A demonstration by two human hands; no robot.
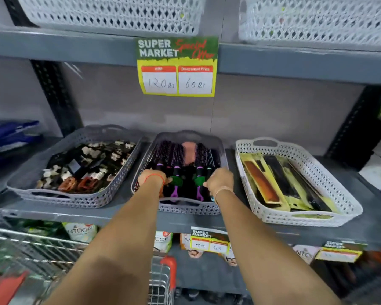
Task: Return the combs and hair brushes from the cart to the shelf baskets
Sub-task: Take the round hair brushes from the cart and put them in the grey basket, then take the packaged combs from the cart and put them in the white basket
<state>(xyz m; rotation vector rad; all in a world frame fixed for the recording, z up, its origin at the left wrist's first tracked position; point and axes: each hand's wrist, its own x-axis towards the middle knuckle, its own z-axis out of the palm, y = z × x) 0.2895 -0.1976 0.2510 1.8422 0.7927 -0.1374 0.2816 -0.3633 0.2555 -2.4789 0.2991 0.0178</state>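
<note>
round hair brushes (180, 159): purple-black, lying side by side, handles toward viewer | in middle grey basket (186, 209) | combs (279, 183): packaged, flat in white basket (304, 216)

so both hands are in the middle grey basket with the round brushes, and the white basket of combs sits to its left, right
Not quite. The head view shows both hands, left and right, in the middle grey basket with the round brushes, but the white basket of combs sits to its right.

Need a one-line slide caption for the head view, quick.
Both hands, left hand and right hand, reach into the middle grey basket of round brushes, between baskets of hair clips and packaged combs.
</note>
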